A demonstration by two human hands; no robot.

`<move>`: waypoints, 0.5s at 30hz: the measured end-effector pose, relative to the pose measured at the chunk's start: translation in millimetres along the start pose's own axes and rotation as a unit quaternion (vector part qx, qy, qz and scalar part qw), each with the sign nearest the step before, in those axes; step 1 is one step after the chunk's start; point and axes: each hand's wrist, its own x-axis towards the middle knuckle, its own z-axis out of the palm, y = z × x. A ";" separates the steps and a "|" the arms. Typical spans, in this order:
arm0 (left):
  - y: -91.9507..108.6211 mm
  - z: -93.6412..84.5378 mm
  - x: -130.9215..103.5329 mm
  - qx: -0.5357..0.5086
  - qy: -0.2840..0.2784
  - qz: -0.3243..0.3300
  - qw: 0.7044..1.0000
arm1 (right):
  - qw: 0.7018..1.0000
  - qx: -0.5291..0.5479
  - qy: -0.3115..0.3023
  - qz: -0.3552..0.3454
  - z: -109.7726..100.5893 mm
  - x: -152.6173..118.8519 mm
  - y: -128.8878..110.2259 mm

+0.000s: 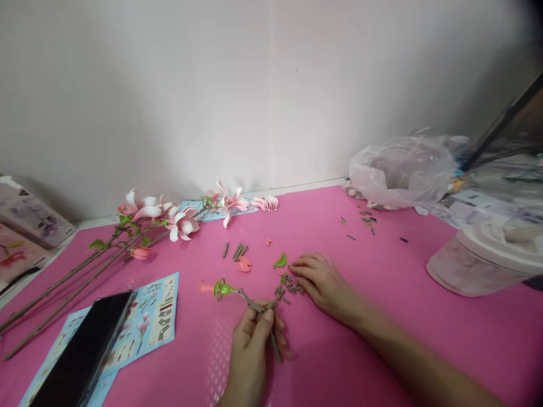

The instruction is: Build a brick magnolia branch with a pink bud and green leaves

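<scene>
My left hand (252, 339) is closed around a brown toy branch (275, 346), pinching it where it forks. From the branch's left end sticks out a bright green flower base (224, 289) with a pink tip. To the right, my right hand (320, 282) rests low over the table, its fingers stretched toward a small heap of brown branch pieces (292, 285); whether the fingertips touch any piece is unclear. A green leaf (280, 260) lies just behind that heap. Farther left are a coral bud piece (243, 264) and several brown stem pieces (240, 251).
Assembled magnolia branches (142, 212) lie at the left on the pink table cover (365, 350). A black phone (87, 350) covers part of the printed instruction sheet (163, 316). Pink petals (265, 203) sit by the wall. A plastic bag (403, 169) and a white-lidded tub (479, 260) stand right.
</scene>
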 end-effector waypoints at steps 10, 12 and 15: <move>0.0 -0.8 0.3 0.007 0.002 0.006 1.000 | 0.999 0.019 0.035 -0.001 -4.0 -0.4 -4.2; 0.2 -0.1 -0.2 0.008 -0.002 0.009 1.000 | 0.999 0.027 0.026 -0.036 -4.5 0.6 -11.7; 0.0 0.3 -0.4 0.005 -0.010 0.009 1.000 | 0.996 0.024 0.004 -0.090 -2.4 1.8 -20.9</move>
